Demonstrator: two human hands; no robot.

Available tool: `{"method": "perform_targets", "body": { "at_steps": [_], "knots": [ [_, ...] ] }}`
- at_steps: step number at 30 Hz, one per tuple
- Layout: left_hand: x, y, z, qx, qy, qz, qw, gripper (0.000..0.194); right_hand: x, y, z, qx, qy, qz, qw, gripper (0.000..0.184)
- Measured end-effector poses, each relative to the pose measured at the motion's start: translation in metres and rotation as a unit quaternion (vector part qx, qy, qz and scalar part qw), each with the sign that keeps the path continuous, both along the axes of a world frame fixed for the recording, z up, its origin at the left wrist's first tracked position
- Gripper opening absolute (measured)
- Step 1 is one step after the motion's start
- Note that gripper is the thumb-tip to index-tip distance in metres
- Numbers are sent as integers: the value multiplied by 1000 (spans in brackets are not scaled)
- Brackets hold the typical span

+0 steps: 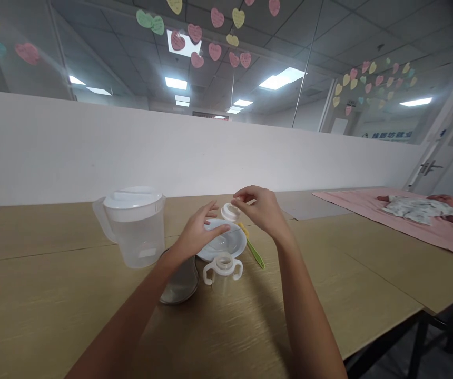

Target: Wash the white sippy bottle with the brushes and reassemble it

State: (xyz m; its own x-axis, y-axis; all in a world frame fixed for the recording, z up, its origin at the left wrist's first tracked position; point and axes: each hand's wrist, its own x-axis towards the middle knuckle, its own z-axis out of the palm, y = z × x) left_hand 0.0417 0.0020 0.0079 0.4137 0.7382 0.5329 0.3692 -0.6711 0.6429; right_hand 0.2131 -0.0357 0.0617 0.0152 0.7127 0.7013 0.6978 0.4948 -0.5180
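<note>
My left hand (199, 230) reaches over the left side of a white bowl (239, 246), its fingers spread and holding nothing. Beyond the bowl's far rim is a white bottle top (230, 212) with a clear nipple. Thumb and fingers of my right hand (261, 207) are pinched on the upper part of this top. In front of the bowl stands a clear baby bottle (223, 276) with two white handles and an uncovered mouth. Right of the bowl lies a green-handled brush (255, 253) with a yellow head. A dark oval tray (179, 284) is partly hidden under my left forearm.
A lidded clear pitcher (138, 231) with water stands left of the tray. On the right, a baby doll (420, 209) in patterned clothes lies on a pink mat (372, 202). A white wall (171, 158) with glass above runs behind the wooden table (45, 305).
</note>
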Motion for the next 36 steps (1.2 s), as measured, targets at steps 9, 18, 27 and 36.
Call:
{"method": "perform_targets", "body": {
  "at_steps": [9,18,27,36],
  "knots": [
    [5,-11,9,61,-70,32,995,37,-24,3,-9,-9,-13,68,998,12],
    [-7,-18,21,70,-29,-16,997,46,-10,6,-9,-126,-8,182,975,25],
    [-12,-16,22,51,-8,-41,998,45,-1,11,-13,-181,21,266,947,33],
    [-19,-18,31,-8,11,-84,996,48,17,10,-11,-207,36,290,934,34]
  ]
}}
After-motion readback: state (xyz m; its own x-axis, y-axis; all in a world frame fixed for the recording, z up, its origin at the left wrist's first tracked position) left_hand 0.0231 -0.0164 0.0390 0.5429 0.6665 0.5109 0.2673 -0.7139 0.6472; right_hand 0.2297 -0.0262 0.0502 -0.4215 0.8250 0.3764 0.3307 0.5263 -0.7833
